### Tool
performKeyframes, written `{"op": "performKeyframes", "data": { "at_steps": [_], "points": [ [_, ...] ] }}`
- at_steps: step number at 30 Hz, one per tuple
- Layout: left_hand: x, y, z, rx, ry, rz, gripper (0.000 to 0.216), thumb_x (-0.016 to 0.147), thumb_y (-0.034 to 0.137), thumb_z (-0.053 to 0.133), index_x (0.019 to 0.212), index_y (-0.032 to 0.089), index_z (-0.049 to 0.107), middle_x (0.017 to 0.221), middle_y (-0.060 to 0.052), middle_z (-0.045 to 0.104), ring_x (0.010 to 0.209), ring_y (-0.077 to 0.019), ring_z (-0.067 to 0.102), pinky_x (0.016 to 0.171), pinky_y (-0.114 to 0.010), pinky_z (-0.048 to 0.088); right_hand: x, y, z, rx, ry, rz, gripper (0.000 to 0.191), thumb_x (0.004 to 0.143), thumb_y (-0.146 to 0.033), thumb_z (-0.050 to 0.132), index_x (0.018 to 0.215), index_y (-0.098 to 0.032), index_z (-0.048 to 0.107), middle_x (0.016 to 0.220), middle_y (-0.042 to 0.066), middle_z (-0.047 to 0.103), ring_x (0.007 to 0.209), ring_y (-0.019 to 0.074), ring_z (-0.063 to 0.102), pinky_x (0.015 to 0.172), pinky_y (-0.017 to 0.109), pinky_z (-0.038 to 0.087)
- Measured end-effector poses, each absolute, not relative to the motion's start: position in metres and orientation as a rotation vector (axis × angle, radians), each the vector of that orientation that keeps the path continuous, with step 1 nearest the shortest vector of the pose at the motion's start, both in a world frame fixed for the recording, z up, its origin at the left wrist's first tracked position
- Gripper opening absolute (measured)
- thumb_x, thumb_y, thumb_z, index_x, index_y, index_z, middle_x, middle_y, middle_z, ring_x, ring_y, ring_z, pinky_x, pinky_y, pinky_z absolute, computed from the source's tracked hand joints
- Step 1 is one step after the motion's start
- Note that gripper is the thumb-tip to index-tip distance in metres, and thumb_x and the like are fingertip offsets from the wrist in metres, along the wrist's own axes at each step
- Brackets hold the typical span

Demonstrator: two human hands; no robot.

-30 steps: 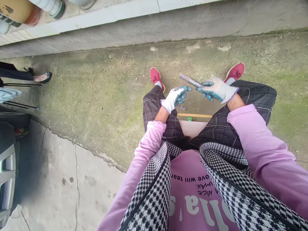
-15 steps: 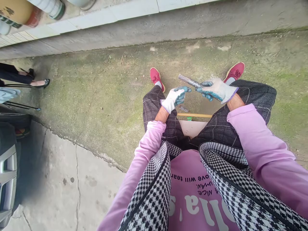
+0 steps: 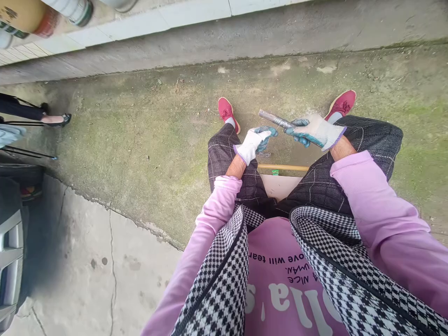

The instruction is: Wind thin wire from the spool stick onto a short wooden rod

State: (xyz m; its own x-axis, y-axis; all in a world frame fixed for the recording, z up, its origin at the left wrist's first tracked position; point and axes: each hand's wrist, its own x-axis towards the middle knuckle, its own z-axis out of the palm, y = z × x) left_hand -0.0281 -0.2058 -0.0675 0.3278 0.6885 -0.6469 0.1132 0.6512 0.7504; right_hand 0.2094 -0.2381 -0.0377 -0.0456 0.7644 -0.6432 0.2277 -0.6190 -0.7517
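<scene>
In the head view, my right hand (image 3: 315, 130), in a white glove with blue-coated fingers, is wrapped round a grey metal rod (image 3: 268, 114). The rod tilts up to the left, and thin silvery wire (image 3: 284, 123) is wound in close turns along its middle. My left hand (image 3: 257, 141), gloved the same way, is closed in a pinch just below and left of the windings. A fine strand of the wire seems to run to its fingertips, though it barely shows. A small pale tangle (image 3: 265, 154) is visible beneath my left hand.
Between my legs is a pale board (image 3: 282, 185) with a yellowish rod-like edge (image 3: 283, 167). A low tiled ledge (image 3: 196, 17) bears several jars at upper left. Another person's foot (image 3: 58, 120) and a car wheel (image 3: 12, 261) are at the left.
My left fingers have curled in slightly beside the rod, and the strand is harder to see. My right hand and the rod stay almost where they were.
</scene>
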Motion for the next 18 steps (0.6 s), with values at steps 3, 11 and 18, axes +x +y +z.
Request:
{"op": "performKeyframes", "data": {
  "at_steps": [3, 11, 18],
  "points": [
    [-0.022, -0.209, -0.065, 0.878, 1.282, 0.444, 0.033, 0.109, 0.012, 0.093, 0.081, 0.018, 0.075, 0.055, 0.010, 0.047, 0.048, -0.0056, 0.032, 0.050, -0.023, 0.022, 0.210, -0.238, -0.041, -1.847, -1.080, 1.711, 0.034, 0.105, -0.022, 0.109, 0.088, -0.020, 0.079, 0.063, -0.004, 0.064, 0.050, 0.0110, 0.054, 0.040, 0.021, 0.048],
    [-0.016, -0.208, -0.061, 0.810, 1.288, 0.446, 0.036, 0.108, 0.007, 0.095, 0.081, 0.019, 0.074, 0.053, 0.010, 0.049, 0.047, -0.0048, 0.034, 0.050, -0.021, 0.024, 0.211, -0.236, -0.052, -1.824, -1.054, 1.683, 0.039, 0.102, -0.028, 0.113, 0.087, -0.022, 0.078, 0.062, -0.004, 0.059, 0.050, 0.0113, 0.053, 0.039, 0.021, 0.047],
    [-0.016, -0.211, -0.062, 0.840, 1.295, 0.464, 0.038, 0.110, 0.014, 0.098, 0.082, 0.019, 0.073, 0.055, 0.010, 0.050, 0.049, -0.0061, 0.034, 0.052, -0.023, 0.023, 0.211, -0.237, -0.048, -1.834, -1.045, 1.685, 0.036, 0.104, -0.018, 0.109, 0.087, -0.020, 0.078, 0.064, -0.004, 0.062, 0.049, 0.0103, 0.054, 0.041, 0.020, 0.046]
  ]
}}
